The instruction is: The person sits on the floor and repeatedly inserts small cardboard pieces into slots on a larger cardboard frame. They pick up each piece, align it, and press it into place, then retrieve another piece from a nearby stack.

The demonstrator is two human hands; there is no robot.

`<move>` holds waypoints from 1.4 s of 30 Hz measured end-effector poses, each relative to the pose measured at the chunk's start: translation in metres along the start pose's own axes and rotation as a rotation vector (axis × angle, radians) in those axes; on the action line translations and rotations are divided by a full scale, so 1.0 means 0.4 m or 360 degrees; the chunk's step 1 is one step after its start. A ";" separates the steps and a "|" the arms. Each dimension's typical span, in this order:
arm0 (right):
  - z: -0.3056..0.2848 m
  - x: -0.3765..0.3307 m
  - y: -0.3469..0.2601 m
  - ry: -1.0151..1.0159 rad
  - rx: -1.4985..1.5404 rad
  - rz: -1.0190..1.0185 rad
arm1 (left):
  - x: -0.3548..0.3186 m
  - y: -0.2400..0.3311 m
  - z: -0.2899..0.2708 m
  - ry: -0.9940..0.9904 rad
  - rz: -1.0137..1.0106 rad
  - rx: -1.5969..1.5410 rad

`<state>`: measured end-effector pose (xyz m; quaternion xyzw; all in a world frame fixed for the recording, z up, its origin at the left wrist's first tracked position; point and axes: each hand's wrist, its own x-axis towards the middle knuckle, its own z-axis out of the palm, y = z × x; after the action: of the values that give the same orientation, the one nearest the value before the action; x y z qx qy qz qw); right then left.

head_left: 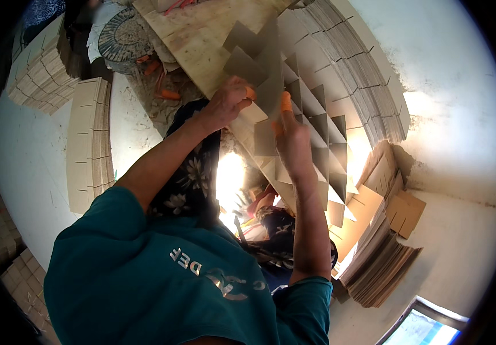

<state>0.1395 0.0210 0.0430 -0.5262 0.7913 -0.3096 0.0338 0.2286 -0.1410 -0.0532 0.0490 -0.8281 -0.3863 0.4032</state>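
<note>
Between my hands stands a cardboard divider grid [320,123], made of slotted strips crossed into several open cells. A wide strip [269,72] rises along its left side, with smaller panels [245,66] sticking out from it. My left hand [229,104] is closed at the near left edge of the grid, fingers pinched on a cardboard piece. My right hand [292,141] grips the wide strip near its lower end, an orange-covered finger pointing up along it. Orange covers show on fingertips of both hands. What lies inside each grip is partly hidden.
Long stacks of slotted cardboard strips [357,69] stand along the wall at the right. More strips are stacked at the left [90,144] and far left [44,75]. Cardboard sheets [383,264] lean at the lower right. The wooden board [193,34] lies beneath the grid.
</note>
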 end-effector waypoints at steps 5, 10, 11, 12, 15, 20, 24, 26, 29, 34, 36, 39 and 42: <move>-0.005 0.046 0.028 -0.0037 -0.0014 -0.0045 | 0.016 -0.018 0.005 -0.0001 0.0007 -0.0040; 0.035 0.021 0.065 -0.0342 -0.0020 0.0084 | 0.026 -0.006 0.003 -0.0102 -0.0141 -0.0036; 0.036 0.021 0.064 -0.0405 -0.0150 0.0082 | 0.031 -0.005 0.002 -0.0136 -0.0163 -0.0064; 0.035 0.021 0.060 -0.0467 -0.0281 0.0081 | 0.035 -0.003 0.001 -0.0141 -0.0124 0.0005; -0.004 0.035 0.056 -0.0518 -0.0301 0.0092 | 0.039 0.004 -0.010 -0.0191 0.0053 0.0276; -0.104 -0.002 0.224 0.0358 -0.0770 0.0200 | 0.118 0.058 -0.034 -0.0543 0.0414 0.0626; -0.138 -0.060 0.280 -0.0202 -0.0254 0.0742 | 0.215 0.065 0.003 -0.0623 0.0637 0.0715; -0.117 -0.082 0.201 -0.0213 -0.0059 0.0413 | 0.252 0.044 0.028 -0.0846 0.0634 0.0515; -0.113 -0.085 0.112 -0.0259 -0.0444 0.0068 | 0.266 -0.010 0.053 -0.1207 0.0753 0.0590; -0.230 -0.056 0.013 0.0325 -0.0877 -0.0407 | 0.241 0.071 -0.086 -0.0417 0.1019 0.0667; -0.283 -0.078 0.014 0.0530 -0.1040 -0.0470 | 0.229 0.062 -0.169 -0.0055 0.0859 0.0887; -0.348 -0.128 0.059 0.0627 -0.1347 -0.0453 | 0.212 0.031 -0.267 0.0159 0.0593 0.1164; -0.379 -0.208 0.156 0.0547 -0.1556 -0.0100 | 0.217 -0.074 -0.294 0.0201 0.0475 0.1574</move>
<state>0.0681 0.1767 0.1097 -0.4457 0.8214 0.0134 -0.3557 0.2465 -0.2663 0.0255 0.1382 -0.8838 0.1164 0.4317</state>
